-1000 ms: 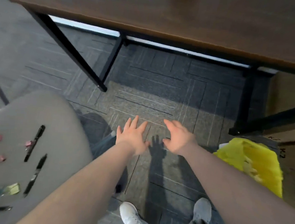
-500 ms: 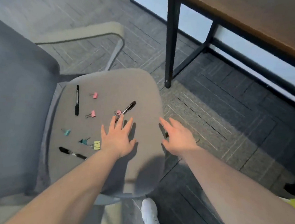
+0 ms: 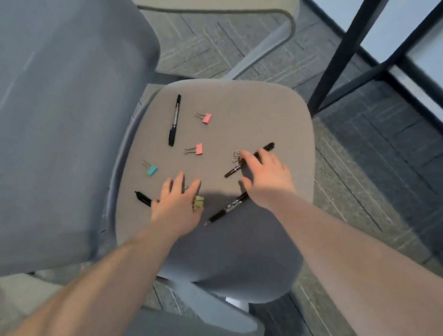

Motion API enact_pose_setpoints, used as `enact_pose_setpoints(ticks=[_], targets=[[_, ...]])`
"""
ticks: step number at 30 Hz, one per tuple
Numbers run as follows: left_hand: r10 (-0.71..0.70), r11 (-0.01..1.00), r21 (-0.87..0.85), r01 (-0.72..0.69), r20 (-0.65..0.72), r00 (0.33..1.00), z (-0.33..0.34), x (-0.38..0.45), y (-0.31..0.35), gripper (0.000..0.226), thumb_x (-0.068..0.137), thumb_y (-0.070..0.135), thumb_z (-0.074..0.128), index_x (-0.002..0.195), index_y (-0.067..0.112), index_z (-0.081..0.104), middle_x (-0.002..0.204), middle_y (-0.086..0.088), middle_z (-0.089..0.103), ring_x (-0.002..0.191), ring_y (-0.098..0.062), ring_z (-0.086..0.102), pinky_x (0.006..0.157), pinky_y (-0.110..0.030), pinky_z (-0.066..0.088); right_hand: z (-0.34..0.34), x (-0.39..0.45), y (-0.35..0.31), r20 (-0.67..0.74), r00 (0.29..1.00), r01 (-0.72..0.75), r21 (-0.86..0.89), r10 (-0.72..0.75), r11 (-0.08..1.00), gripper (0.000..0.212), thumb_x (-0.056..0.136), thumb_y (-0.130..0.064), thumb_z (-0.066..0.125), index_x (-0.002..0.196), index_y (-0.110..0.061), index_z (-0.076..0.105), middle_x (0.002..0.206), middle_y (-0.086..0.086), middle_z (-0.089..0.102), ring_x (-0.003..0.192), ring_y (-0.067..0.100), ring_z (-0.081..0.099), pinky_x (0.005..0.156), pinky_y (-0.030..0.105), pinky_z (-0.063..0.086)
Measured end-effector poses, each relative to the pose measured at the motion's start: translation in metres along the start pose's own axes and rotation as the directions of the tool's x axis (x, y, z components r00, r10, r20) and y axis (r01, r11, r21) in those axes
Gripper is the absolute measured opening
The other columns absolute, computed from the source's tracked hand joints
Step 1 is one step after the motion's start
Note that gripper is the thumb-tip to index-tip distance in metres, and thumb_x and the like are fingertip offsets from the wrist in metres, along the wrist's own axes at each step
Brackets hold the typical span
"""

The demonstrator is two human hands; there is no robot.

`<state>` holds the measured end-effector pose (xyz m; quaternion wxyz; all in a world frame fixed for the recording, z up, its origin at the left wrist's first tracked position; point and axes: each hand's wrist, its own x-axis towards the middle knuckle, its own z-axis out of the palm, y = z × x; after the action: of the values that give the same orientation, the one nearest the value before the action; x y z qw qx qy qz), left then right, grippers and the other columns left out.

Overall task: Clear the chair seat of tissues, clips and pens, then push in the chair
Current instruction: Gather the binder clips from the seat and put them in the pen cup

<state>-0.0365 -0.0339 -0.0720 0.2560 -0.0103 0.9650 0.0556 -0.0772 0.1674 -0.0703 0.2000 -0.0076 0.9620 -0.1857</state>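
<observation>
From the head camera I'm looking straight down on the grey chair seat (image 3: 246,111), both bare arms reaching in over it. My left hand (image 3: 178,204) lies low over the near-left part of the seat, fingers (image 3: 177,181) spread and holding nothing — a yellow-green clip (image 3: 198,202) shows at its thumb side, a black marker (image 3: 142,198) pokes out on its other side. My right hand (image 3: 265,175) is open too, its fingertips over a black pen (image 3: 266,148) and a clip's wire handles (image 3: 236,156); whether they touch, I can't tell. Another pen (image 3: 224,209) lies just under that wrist. Further back — a capped marker (image 3: 175,121), two pink clips (image 3: 206,118) (image 3: 198,149), a teal clip (image 3: 152,169), all lying apart.
</observation>
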Motion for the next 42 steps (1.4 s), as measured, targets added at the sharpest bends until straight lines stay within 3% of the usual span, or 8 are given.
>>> enact_pose_setpoints(ticks=[5, 9, 18, 24, 29, 33, 36, 42], targets=[[0.047, 0.997, 0.054, -0.050, 0.048, 0.998, 0.003, 0.013, -0.005, 0.059, 0.087, 0.048, 0.049, 0.140, 0.032, 0.028, 0.145, -0.008, 0.028, 0.123, -0.034, 0.036, 0.096, -0.045, 0.042, 0.001, 0.032, -0.019, -0.068, 0.997, -0.033, -0.047, 0.030, 0.998, 0.038, 0.094, -0.029, 0.047, 0.131, -0.025, 0.041, 0.128, 0.010, 0.047, 0.123, 0.031, 0.044, 0.105, 0.046, 0.031], [0.043, 0.999, -0.017, -0.042, 0.048, 0.998, 0.002, 0.019, 0.000, 0.045, 0.088, 0.022, 0.050, 0.131, 0.018, 0.038, 0.132, -0.012, 0.034, 0.117, -0.035, 0.038, 0.087, -0.041, 0.041, 0.005, 0.046, -0.025, -0.047, 0.998, -0.046, -0.128, 0.040, 0.991, 0.024, 0.093, -0.017, 0.046, 0.116, -0.020, 0.051, 0.114, 0.011, 0.054, 0.113, 0.033, 0.050, 0.095, 0.041, 0.035], [0.016, 1.000, -0.008, -0.016, 0.124, 0.992, -0.003, 0.034, -0.001, 0.028, 0.084, 0.018, 0.051, 0.108, 0.009, 0.040, 0.120, -0.013, 0.033, 0.106, -0.034, 0.039, 0.079, -0.039, 0.039, 0.007, 0.060, -0.034, 0.030, 0.996, 0.083, -0.166, -0.079, 0.983, 0.032, 0.081, 0.006, 0.050, 0.109, -0.008, 0.055, 0.112, 0.016, 0.047, 0.107, 0.035, 0.047, 0.074, 0.034, 0.041], [-0.088, 0.976, -0.208, 0.062, -0.119, 0.989, -0.015, 0.048, -0.021, 0.016, 0.090, 0.011, 0.045, 0.103, 0.004, 0.048, 0.114, -0.017, 0.048, 0.098, -0.037, 0.050, 0.069, -0.036, 0.035, 0.004, 0.076, -0.062, -0.030, 0.999, 0.018, 0.063, -0.016, 0.998, 0.021, 0.087, -0.002, 0.040, 0.103, -0.005, 0.054, 0.113, 0.015, 0.043, 0.106, 0.034, 0.044, 0.080, 0.035, 0.044], [-0.215, 0.930, -0.353, 0.107, -0.282, 0.935, -0.030, 0.055, -0.045, 0.031, 0.089, 0.007, 0.049, 0.119, 0.011, 0.043, 0.125, -0.016, 0.034, 0.076, -0.038, 0.056, 0.064, -0.040, 0.045, 0.010, 0.090, -0.091, -0.026, 0.999, 0.043, 0.084, -0.041, 0.996, 0.021, 0.092, -0.007, 0.039, 0.108, -0.007, 0.052, 0.113, 0.017, 0.052, 0.110, 0.036, 0.046, 0.073, 0.033, 0.033], [-0.256, 0.915, -0.368, 0.166, -0.213, 0.943, -0.031, 0.058, -0.057, 0.042, 0.090, 0.017, 0.055, 0.130, 0.019, 0.040, 0.144, -0.016, 0.023, 0.086, -0.031, 0.053, 0.078, -0.041, 0.051, 0.019, 0.092, -0.106, -0.018, 0.999, 0.040, 0.152, -0.037, 0.988, 0.019, 0.085, -0.005, 0.038, 0.099, -0.011, 0.050, 0.105, 0.014, 0.051, 0.096, 0.036, 0.051, 0.072, 0.036, 0.040], [-0.292, 0.913, -0.337, 0.232, -0.137, 0.947, -0.027, 0.061, -0.063, 0.037, 0.092, 0.024, 0.053, 0.126, 0.016, 0.042, 0.134, -0.017, 0.033, 0.078, -0.025, 0.044, 0.069, -0.035, 0.044, 0.030, 0.092, -0.112, -0.037, 0.999, 0.018, 0.215, -0.010, 0.976, 0.018, 0.081, -0.010, 0.039, 0.097, -0.012, 0.047, 0.102, 0.012, 0.045, 0.090, 0.033, 0.047, 0.076, 0.038, 0.045], [-0.271, 0.924, -0.312, 0.223, -0.121, 0.955, -0.021, 0.066, -0.060, 0.028, 0.094, 0.021, 0.048, 0.117, 0.005, 0.047, 0.124, -0.020, 0.040, 0.091, -0.033, 0.048, 0.072, -0.035, 0.036, 0.061, 0.098, -0.105, -0.120, 0.990, 0.074, -0.008, -0.074, 0.997, 0.026, 0.083, -0.006, 0.056, 0.108, -0.010, 0.048, 0.109, 0.015, 0.042, 0.079, 0.030, 0.041, 0.062, 0.034, 0.032]])
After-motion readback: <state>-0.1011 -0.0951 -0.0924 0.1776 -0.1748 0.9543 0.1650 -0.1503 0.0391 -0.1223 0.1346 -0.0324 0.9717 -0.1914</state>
